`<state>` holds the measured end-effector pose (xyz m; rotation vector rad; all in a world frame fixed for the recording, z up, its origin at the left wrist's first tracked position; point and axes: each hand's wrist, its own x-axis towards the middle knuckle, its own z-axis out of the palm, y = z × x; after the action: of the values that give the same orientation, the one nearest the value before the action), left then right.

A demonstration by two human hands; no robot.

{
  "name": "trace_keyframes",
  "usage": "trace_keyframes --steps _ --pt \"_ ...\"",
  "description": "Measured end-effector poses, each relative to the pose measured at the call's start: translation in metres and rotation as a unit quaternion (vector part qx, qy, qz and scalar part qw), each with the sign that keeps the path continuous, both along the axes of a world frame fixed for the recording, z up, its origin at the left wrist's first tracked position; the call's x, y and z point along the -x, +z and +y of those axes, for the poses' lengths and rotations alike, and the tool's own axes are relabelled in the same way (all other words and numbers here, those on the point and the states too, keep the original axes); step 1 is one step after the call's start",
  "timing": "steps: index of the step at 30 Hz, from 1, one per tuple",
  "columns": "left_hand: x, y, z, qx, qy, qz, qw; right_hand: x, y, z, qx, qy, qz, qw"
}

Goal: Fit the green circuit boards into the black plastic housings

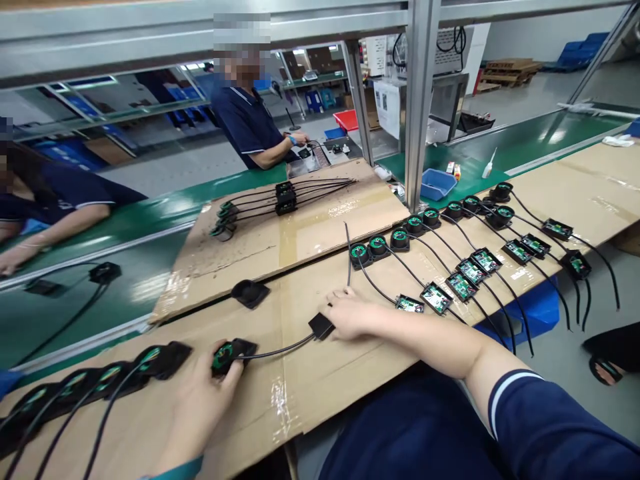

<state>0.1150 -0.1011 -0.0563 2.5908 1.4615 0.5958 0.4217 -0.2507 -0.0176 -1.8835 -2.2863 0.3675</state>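
Observation:
My left hand (203, 400) is closed around a round black housing with a green circuit board (223, 355) on the cardboard sheet (320, 380). A black cable (280, 349) runs from it to a small black box (321, 326). My right hand (347, 313) rests on that box, fingers curled over its edge. A loose black cover (249, 293) lies just beyond, between the two hands.
Several cabled units with green boards (460, 283) lie in a row at right; finished black units (100, 383) at left. A bundle of units (285, 197) sits on a second cardboard sheet. Beyond runs a green conveyor (150, 213); a metal post (419, 100) and blue tray (437, 183) stand behind. Two other people work across.

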Motion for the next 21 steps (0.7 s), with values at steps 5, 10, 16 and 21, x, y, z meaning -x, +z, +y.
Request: trace_keyframes --steps 5,10,16,21 --pt "0.016 -0.001 0.003 0.032 0.036 -0.006 0.999 0.0 0.025 0.006 0.08 0.019 0.0 0.997" --pt "-0.012 -0.001 0.02 0.069 -0.043 -0.049 0.995 0.027 0.061 -0.037 0.122 0.011 0.053 0.991" --pt "-0.131 0.015 0.015 0.118 -0.139 -0.123 0.976 0.02 0.047 -0.098 0.084 -0.158 -0.048 0.983" --pt "-0.175 0.011 0.0 0.13 -0.136 -0.219 0.958 -0.032 -0.012 -0.109 -0.147 -0.156 -0.137 0.967"
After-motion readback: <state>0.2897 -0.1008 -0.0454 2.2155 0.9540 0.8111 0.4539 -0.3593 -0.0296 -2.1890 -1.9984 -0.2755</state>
